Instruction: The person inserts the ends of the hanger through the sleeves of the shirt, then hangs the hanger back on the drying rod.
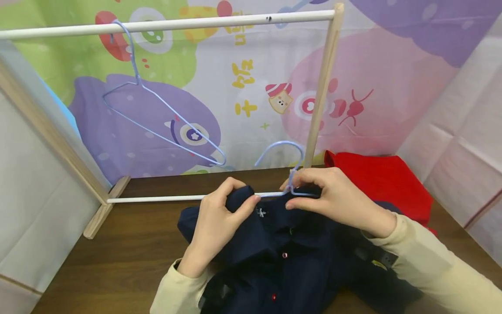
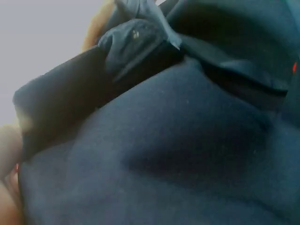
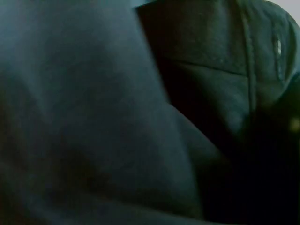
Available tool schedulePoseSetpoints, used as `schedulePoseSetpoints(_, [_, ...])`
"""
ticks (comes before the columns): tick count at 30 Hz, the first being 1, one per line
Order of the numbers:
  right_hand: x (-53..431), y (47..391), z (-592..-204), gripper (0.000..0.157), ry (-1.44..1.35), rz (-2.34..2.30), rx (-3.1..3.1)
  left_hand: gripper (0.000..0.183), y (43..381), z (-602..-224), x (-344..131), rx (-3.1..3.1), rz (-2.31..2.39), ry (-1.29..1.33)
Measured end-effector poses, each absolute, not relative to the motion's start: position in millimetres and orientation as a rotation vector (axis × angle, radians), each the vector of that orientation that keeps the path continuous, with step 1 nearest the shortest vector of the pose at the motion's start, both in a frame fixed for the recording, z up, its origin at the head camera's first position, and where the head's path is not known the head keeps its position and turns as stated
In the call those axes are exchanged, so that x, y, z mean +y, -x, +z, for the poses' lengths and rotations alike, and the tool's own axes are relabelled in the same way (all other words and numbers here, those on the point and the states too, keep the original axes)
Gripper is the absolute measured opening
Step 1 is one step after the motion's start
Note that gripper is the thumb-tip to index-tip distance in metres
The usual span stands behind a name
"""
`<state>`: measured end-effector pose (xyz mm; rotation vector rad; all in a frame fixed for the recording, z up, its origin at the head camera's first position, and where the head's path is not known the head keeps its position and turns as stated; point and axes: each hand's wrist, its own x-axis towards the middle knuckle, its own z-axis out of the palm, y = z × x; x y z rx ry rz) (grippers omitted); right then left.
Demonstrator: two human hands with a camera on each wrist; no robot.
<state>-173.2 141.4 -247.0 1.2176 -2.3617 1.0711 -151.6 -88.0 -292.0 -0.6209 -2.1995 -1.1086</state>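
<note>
A dark navy button-up shirt (image 1: 260, 257) is bunched in front of me, its collar side toward the rack. My left hand (image 1: 213, 222) pinches the collar's left part between thumb and fingers. On the other side of the neck, my right hand (image 1: 339, 198) grips the collar edge, with the wire of a light blue hanger (image 1: 301, 152) passing at its fingers. The hanger's hook sticks up out of the neck opening, and most of its body is hidden in the shirt. Dark shirt cloth (image 2: 164, 131) fills the left wrist view; folded cloth (image 3: 93, 103) covers the right wrist view.
A rack with a white top bar (image 1: 204, 24) and wooden legs stands behind the shirt. Another blue wire hanger (image 1: 135, 69) hangs from that bar at left. Folded red cloth (image 1: 380, 179) lies at the right on the brown table (image 1: 137, 248). A cartoon-printed curtain (image 1: 219, 56) hangs behind.
</note>
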Motion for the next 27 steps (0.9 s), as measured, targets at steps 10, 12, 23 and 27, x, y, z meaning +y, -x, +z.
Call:
schedulePoseSetpoints(10, [148, 175, -253, 0.021, -0.875, 0.99, -2.236, 0.022, 151, -290, -98, -2.089, -1.2, 0.537])
schedulePoseSetpoints(12, [150, 176, -254, 0.017, -0.821, 1.011, -2.185, 0.024, 152, -290, -101, -2.069, -1.202, 0.541])
schedulePoseSetpoints(23, [167, 170, -258, 0.019, -0.758, 1.2, -2.185, 0.012, 156, -293, -110, -2.026, -1.171, 0.555])
schedulePoseSetpoints(27, [182, 172, -256, 0.031, -1.021, 1.221, -2.235, 0.012, 158, -293, -114, -1.997, -1.228, 0.56])
